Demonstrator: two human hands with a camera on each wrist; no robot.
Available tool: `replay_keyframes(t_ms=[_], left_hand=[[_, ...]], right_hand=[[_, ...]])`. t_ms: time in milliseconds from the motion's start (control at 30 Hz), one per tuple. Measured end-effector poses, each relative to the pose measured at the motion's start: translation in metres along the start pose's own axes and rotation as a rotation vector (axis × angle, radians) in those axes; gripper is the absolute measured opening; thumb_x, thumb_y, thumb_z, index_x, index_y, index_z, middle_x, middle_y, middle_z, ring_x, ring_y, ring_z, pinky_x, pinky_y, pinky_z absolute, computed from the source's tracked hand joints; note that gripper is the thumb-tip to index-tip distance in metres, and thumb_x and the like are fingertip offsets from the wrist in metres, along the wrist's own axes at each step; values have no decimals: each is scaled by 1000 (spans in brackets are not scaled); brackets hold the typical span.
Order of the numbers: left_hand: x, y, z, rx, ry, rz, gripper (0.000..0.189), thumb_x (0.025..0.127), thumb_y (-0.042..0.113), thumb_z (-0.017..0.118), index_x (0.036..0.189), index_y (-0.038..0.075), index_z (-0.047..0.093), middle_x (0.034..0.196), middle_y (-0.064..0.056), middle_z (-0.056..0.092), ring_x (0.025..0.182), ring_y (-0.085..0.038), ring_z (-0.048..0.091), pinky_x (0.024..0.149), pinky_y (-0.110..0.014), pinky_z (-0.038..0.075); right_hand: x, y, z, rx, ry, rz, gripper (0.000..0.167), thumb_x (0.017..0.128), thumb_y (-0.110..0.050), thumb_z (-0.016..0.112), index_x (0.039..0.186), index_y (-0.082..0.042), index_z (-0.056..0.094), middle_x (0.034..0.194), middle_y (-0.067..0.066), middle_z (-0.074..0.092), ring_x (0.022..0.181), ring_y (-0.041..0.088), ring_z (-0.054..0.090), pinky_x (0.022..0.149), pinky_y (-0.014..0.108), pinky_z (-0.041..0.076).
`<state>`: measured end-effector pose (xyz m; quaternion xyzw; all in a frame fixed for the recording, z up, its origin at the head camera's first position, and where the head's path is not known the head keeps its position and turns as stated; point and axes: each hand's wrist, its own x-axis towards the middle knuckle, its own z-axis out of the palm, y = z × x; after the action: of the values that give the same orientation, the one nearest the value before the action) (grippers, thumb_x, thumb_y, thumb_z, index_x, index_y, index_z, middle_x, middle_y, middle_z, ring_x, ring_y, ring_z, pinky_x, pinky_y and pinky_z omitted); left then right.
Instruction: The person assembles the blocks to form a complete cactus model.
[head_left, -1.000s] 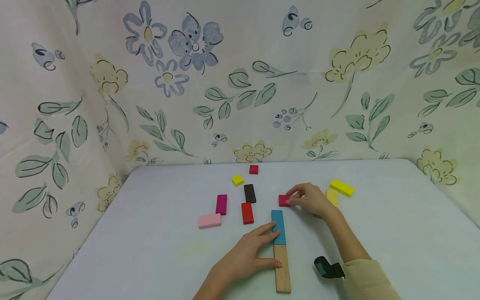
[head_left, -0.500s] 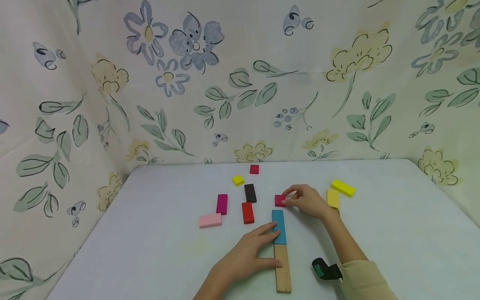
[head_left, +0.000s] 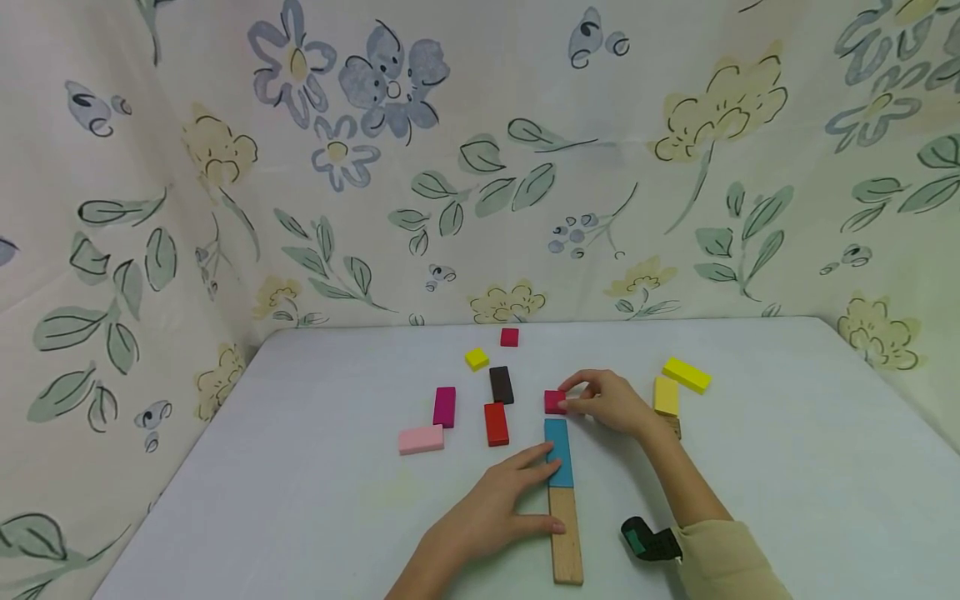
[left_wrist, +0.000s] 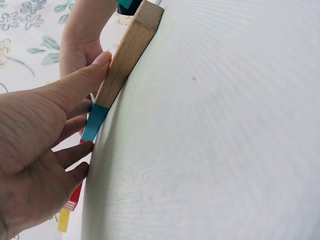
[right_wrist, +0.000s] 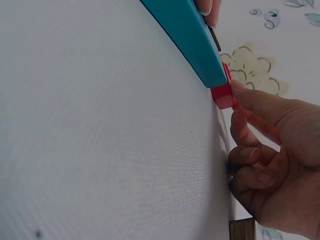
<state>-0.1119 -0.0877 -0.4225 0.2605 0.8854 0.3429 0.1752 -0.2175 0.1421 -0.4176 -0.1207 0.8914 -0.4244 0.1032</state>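
Observation:
A blue block [head_left: 557,432] and a natural wood block [head_left: 567,554] lie end to end in a line on the white table. My left hand [head_left: 491,504] rests beside them, fingertips on the blue block and thumb on the wood one. Just past the blue block's far end, my right hand [head_left: 611,402] pinches a small crimson block [head_left: 552,402] between thumb and finger. In the right wrist view, the crimson block [right_wrist: 223,98] shows right behind the end of the blue block [right_wrist: 192,40], partly overlapped by it. The other right fingers are curled back.
Left of the line lie red [head_left: 497,424], dark brown [head_left: 501,385], magenta [head_left: 445,407] and pink [head_left: 421,439] blocks. Farther back are a yellow cube [head_left: 476,359] and a crimson one [head_left: 510,337]. Two yellow blocks [head_left: 686,375] and a brown block [head_left: 672,427] sit by the right forearm.
My right hand has slid the small crimson block leftward, to beyond the far end of the blue block. The left hand has stayed in place on the blue and wood blocks.

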Motion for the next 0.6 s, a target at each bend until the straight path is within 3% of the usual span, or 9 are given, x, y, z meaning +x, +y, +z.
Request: replay_keyframes(t_ms=[600], left_hand=[[0,-1,0,17,18,30,73,95,45,78,157,17,52,169,3,39,155,-21,39,121,-40,41]], right_hand=[[-3,0,0,10,-29,-6,28,94,-21,81,116,-6,75,78,4,58,74,20,52,62,28,40]])
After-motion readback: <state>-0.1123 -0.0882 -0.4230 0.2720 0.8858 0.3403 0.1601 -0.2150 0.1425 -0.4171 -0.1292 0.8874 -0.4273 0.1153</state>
